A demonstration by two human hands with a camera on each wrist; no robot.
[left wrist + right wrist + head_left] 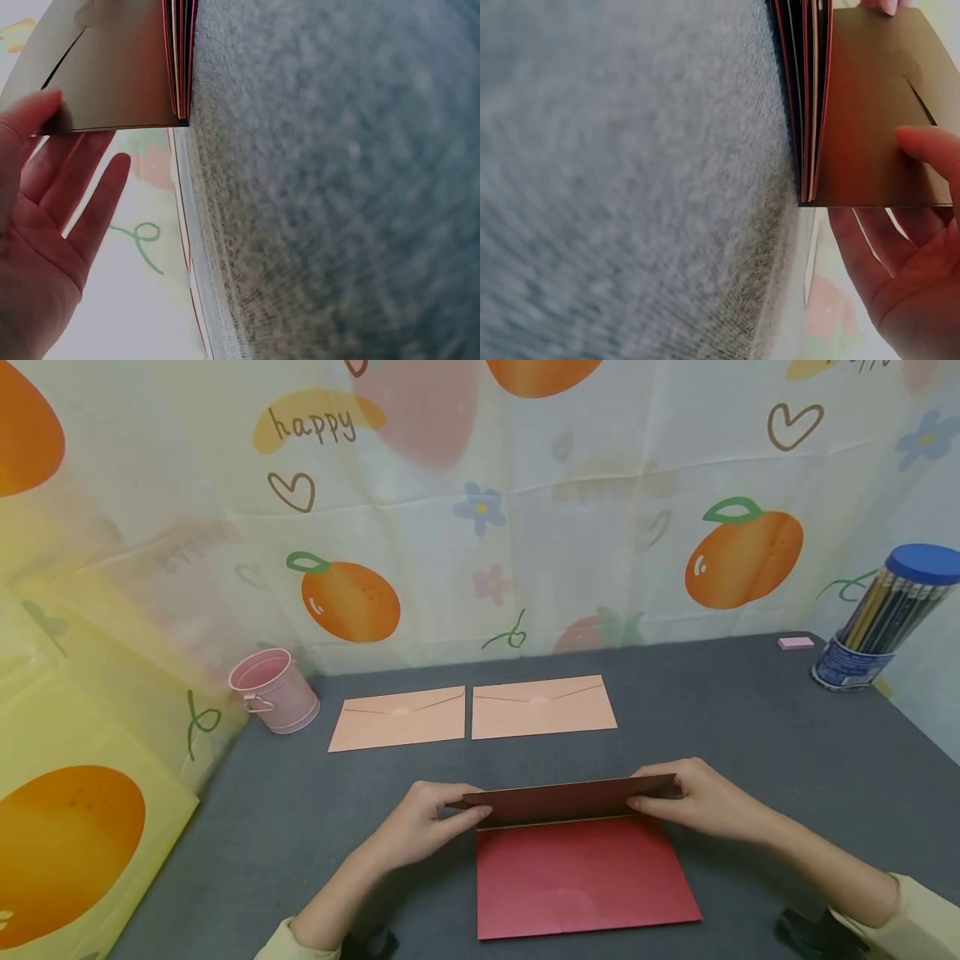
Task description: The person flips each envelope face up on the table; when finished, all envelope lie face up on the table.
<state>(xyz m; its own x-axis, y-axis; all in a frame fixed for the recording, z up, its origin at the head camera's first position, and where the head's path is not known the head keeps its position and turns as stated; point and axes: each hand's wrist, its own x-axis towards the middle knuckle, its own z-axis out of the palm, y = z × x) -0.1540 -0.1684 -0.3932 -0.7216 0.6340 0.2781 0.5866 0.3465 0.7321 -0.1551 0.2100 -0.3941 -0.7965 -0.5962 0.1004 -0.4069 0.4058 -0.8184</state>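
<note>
A brown envelope (555,803) stands tilted up on its long edge behind a red envelope (581,877), which lies flat on the dark table. My left hand (427,822) pinches its left end, thumb on the near face and fingers behind. At the other end my right hand (705,802) pinches it the same way. In the left wrist view the slanting flap line shows on the brown envelope (120,75). Stacked edges of several envelopes (802,97) appear beside it in the right wrist view. Two peach envelopes (401,718) lie side by side farther back.
A pink bucket (277,693) stands at the back left. At the back right are a blue-lidded jar of pencils (888,618) and a small pink eraser (796,643). A fruit-printed cloth (600,552) hangs behind the table (720,710).
</note>
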